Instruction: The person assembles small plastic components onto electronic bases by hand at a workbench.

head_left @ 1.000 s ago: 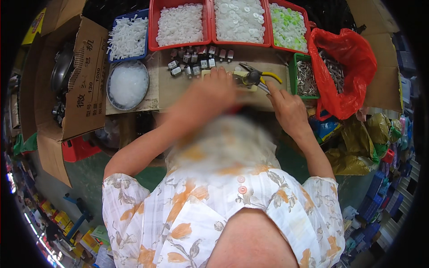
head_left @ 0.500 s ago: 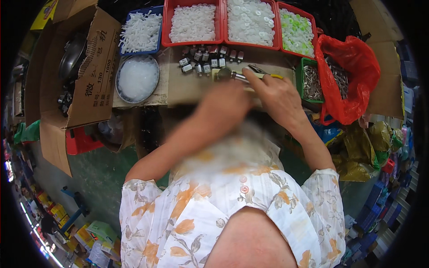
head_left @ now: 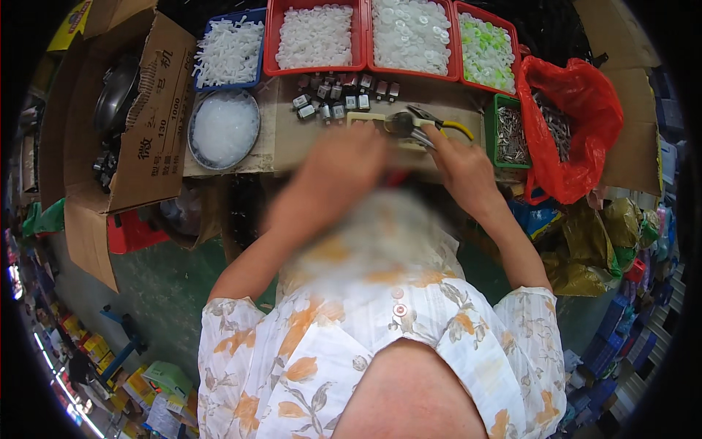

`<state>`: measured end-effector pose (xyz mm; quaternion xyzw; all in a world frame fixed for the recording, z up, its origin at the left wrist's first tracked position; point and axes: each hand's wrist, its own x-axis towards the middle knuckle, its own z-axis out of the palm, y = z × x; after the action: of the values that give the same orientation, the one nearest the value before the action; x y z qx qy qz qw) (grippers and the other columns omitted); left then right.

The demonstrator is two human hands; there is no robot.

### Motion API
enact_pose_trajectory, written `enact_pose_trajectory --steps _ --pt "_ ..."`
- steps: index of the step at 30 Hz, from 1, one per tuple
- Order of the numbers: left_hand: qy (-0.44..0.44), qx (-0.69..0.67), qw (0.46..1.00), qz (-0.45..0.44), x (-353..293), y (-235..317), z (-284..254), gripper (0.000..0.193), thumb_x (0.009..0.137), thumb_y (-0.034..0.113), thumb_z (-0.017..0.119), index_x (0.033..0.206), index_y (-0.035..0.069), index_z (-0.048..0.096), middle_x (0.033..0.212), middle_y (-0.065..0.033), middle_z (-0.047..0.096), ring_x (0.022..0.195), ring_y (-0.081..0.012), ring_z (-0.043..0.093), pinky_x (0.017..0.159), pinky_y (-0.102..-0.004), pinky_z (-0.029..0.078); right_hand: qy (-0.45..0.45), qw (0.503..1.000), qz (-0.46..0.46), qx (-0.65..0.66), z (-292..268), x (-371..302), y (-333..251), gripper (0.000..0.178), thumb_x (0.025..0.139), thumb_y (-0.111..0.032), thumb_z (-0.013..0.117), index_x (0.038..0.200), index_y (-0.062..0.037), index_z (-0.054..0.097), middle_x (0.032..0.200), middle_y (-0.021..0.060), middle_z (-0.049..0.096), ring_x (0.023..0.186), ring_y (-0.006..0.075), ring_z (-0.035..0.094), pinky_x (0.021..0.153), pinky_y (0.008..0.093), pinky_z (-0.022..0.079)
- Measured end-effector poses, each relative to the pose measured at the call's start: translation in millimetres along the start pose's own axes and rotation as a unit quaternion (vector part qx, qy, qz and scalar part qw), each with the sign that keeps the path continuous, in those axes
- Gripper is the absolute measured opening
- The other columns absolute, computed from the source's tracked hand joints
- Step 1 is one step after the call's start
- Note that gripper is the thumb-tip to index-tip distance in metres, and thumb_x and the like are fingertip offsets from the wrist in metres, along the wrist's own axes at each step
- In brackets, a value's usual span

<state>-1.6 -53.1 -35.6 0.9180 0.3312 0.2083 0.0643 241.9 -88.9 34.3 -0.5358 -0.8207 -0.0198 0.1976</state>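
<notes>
My right hand is closed around the silver shaft of a tool with a dark rounded head, perhaps a small hammer. Just beyond its fingers lie pliers with yellow-and-black handles. My left hand is smeared by motion over the bench's near edge, so its fingers cannot be made out. By its fingertips, a cream plastic piece lies on the bench, partly covered. Several small metal motors stand grouped behind it.
Red trays of white and green plastic parts line the back, beside a blue tray. A round dish stands left, near a cardboard box. At right are a green bin of metal pins and a red bag.
My left hand has moved left and slightly nearer me. The dark tool head has shifted right, uncovering more of the cream piece, and my right fingers have curled in.
</notes>
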Motion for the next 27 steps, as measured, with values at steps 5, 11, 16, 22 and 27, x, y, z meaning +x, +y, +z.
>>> enact_pose_trajectory --steps 5,11,16,22,27 --pt "0.005 0.021 1.0 0.022 -1 -1 -2 0.051 0.082 0.013 0.075 0.125 -0.01 0.061 0.133 -0.0229 0.06 0.124 -0.0368 0.057 0.102 -0.0421 0.049 0.136 0.987 0.027 0.082 -16 2 -13 0.042 0.089 -0.01 0.067 0.13 -0.0087 0.062 0.073 0.0079 0.059 0.063 0.0267 0.061 0.058 0.0392 0.045" --pt "-0.009 0.005 1.0 0.01 11 0 -3 0.05 0.082 0.014 0.074 0.124 -0.01 0.061 0.13 -0.022 0.06 0.123 -0.0353 0.057 0.102 -0.0432 0.048 -0.03 0.998 0.046 0.013 -5 -15 3 0.046 0.089 -0.006 0.066 0.135 -0.0093 0.059 0.079 0.0118 0.065 0.064 0.0296 0.062 0.059 0.0406 0.046" --pt "-0.046 0.019 0.999 0.008 23 11 10 0.048 0.084 0.017 0.074 0.123 -0.008 0.062 0.129 -0.0196 0.06 0.121 -0.0344 0.057 0.1 -0.0436 0.047 0.091 0.994 0.064 0.004 -12 -37 11 0.044 0.087 -0.003 0.068 0.131 -0.0052 0.062 0.097 0.0142 0.072 0.071 0.0277 0.068 0.058 0.0395 0.045" --pt "-0.014 0.003 0.999 0.04 22 7 6 0.047 0.083 0.017 0.075 0.122 -0.007 0.063 0.128 -0.0187 0.061 0.12 -0.0334 0.058 0.098 -0.0438 0.048 0.108 0.976 0.154 0.106 -18 -24 22 0.039 0.092 -0.007 0.066 0.131 -0.0074 0.061 0.091 0.0183 0.069 0.076 0.0364 0.067 0.064 0.0459 0.05" --pt "-0.011 -0.015 1.0 0.021 25 9 5 0.046 0.084 0.017 0.075 0.121 -0.007 0.064 0.126 -0.0182 0.062 0.118 -0.0328 0.059 0.098 -0.0432 0.048 0.127 0.968 0.205 -0.068 -20 12 90 0.028 0.095 -0.01 0.064 0.123 -0.0071 0.065 0.087 0.019 0.068 0.076 0.0386 0.067 0.064 0.0477 0.051"
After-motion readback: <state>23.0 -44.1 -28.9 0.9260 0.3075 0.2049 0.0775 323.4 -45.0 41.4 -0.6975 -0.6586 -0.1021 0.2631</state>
